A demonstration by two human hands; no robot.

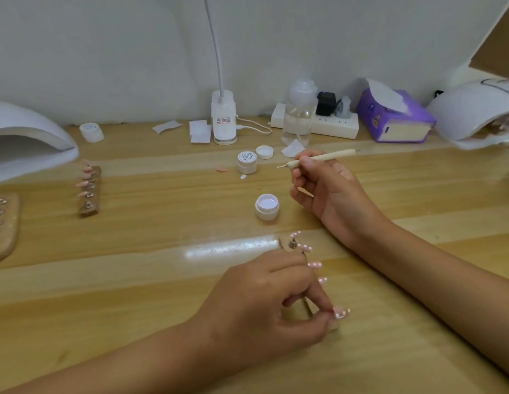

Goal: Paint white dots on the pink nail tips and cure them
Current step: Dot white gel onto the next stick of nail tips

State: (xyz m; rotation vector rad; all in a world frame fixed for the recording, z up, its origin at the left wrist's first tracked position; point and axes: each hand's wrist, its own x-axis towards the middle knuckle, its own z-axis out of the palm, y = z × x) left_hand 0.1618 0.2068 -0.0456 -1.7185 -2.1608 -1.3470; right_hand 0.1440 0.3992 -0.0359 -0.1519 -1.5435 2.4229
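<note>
One holder point(292, 244) carrying five white-dotted pink nail tips point(315, 264) is gripped by the left hand point(264, 302); one dotting pen point(321, 157) is pinched by the right hand point(330, 191).

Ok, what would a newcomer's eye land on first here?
Pink nail tips with white dots stand in a row at front centre, their holder gripped by the left hand. Just right of an open white gel pot, the right hand pinches a pale wooden dotting tool.
</note>
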